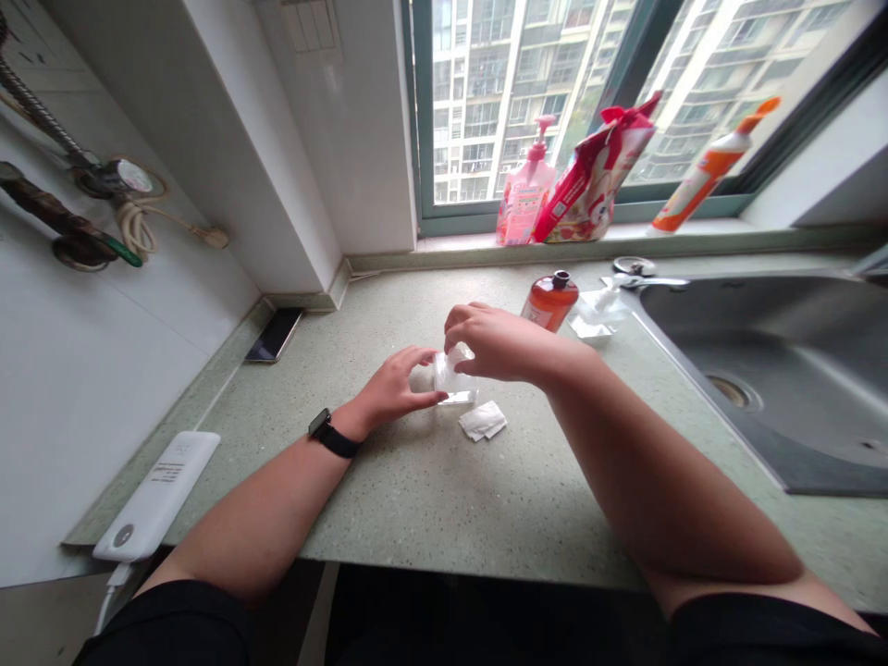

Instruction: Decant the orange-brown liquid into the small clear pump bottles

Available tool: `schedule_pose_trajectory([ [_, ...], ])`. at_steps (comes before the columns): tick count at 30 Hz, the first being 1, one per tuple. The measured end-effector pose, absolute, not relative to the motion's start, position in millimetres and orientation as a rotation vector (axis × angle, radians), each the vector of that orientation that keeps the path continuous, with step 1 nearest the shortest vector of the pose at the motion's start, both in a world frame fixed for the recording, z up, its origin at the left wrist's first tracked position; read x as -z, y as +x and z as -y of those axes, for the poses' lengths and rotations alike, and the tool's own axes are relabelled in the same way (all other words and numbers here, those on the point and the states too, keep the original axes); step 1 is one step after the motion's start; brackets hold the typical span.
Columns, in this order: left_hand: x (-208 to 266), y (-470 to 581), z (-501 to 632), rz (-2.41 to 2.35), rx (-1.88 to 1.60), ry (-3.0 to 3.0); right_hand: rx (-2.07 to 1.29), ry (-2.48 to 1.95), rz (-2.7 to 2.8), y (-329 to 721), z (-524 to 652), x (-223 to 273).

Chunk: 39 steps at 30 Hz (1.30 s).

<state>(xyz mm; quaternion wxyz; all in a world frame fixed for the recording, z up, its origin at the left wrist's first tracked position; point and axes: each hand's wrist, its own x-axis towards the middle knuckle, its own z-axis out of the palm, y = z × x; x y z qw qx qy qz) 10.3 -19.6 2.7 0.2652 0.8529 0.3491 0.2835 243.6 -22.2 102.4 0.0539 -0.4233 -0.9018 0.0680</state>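
Observation:
A small clear plastic box (458,397) with something white in it stands on the countertop, partly hidden by both hands. My left hand (392,388), wearing a black watch, curves its thumb and fingers around the box's left side. From above, my right hand (489,342) reaches over the box top with bent fingers closed near its opening; what lies between them is unclear. Just in front of the box lie some flat white pads (484,421). Behind my right wrist is an uncapped amber bottle (550,303).
A clear and white pump piece (602,307) lies beside the sink (797,370). On the left are a phone (275,335) and a white power bank (158,495) with a cable. A pink pump bottle (525,190), a red bag (597,176) and an orange-white bottle (711,171) line the windowsill.

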Motion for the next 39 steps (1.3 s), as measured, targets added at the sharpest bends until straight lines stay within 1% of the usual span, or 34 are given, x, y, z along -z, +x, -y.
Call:
schedule_pose_trajectory([
  [7, -0.6, 9.8, 19.6, -0.949, -0.780, 2.301, -0.081, -1.583, 2.748, 230.6, 26.3, -109.5],
  [10, -2.0, 9.8, 20.0, -0.953, -0.769, 2.293, -0.115, -1.554, 2.726, 234.9, 27.3, -107.1],
  [15, -3.9, 10.1, 20.5, -0.955, -0.753, 2.298, -0.262, -1.361, 2.718, 247.3, 25.3, -101.7],
  [18, -4.0, 10.2, 20.4, -0.949, -0.757, 2.314, -0.288, -1.305, 2.740, 249.4, 21.4, -100.7],
  [22, -2.7, 10.0, 19.7, -0.945, -0.763, 2.327, -0.251, -1.326, 2.742, 245.6, 19.4, -102.8],
  [28, -0.6, 9.6, 19.5, -0.938, -0.788, 2.312, -0.085, -1.525, 2.756, 233.5, 22.1, -105.5],
  [31, -1.2, 9.6, 19.8, -0.943, -0.784, 2.306, -0.074, -1.565, 2.753, 234.2, 22.8, -104.7],
  [34, -2.3, 9.6, 19.8, -0.944, -0.769, 2.304, -0.160, -1.494, 2.715, 242.0, 22.9, -103.6],
  [39, -4.1, 9.9, 20.3, -0.938, -0.758, 2.300, -0.330, -1.240, 2.724, 254.8, 18.8, -100.7],
])
